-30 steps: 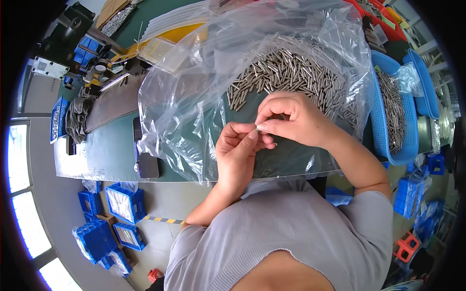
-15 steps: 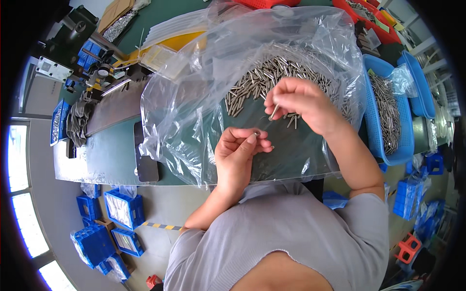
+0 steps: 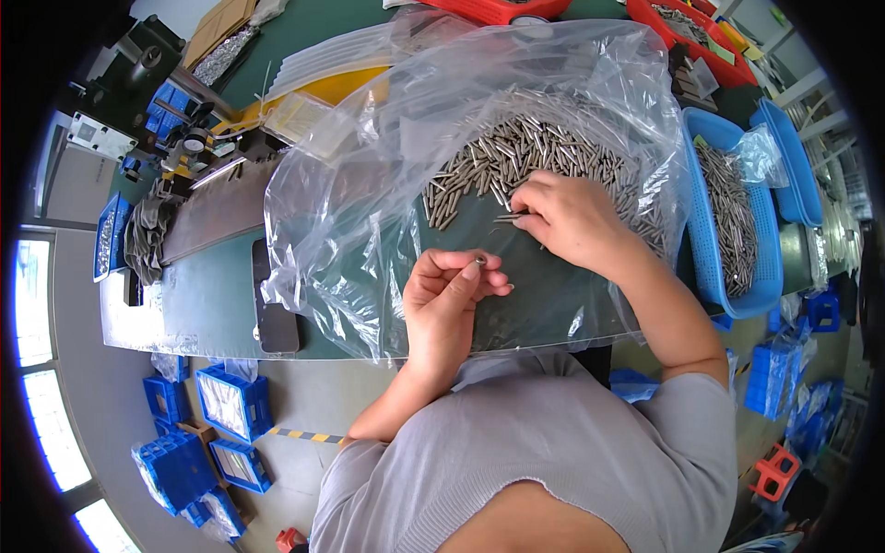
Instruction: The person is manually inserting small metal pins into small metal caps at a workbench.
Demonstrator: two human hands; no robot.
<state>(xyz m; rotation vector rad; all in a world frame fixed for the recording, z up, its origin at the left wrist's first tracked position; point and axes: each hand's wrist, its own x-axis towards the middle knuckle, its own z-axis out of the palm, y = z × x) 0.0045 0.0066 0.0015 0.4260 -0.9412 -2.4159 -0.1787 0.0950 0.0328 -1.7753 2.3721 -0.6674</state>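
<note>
A heap of small metal pins (image 3: pixel 530 152) lies on a large clear plastic bag (image 3: pixel 387 175) spread over the green table (image 3: pixel 198 300). My left hand (image 3: pixel 447 300) is raised above the bag's near part, its thumb and forefinger closed on a small metal piece (image 3: pixel 479 262). My right hand (image 3: pixel 572 221) rests at the near edge of the heap and pinches a few pins (image 3: pixel 509 217) between its fingertips.
A blue basket (image 3: pixel 705 230) with more metal pins stands to the right, another blue tray (image 3: pixel 793 166) behind it. A dark phone (image 3: pixel 274 309) lies near the table's front edge. Red trays (image 3: pixel 502 9) stand at the back. Blue bins (image 3: pixel 226 405) sit on the floor at left.
My hands, together a second ago, have parted. The right hand went out to the pin heap and now pinches pins there. The left hand stays with its small piece.
</note>
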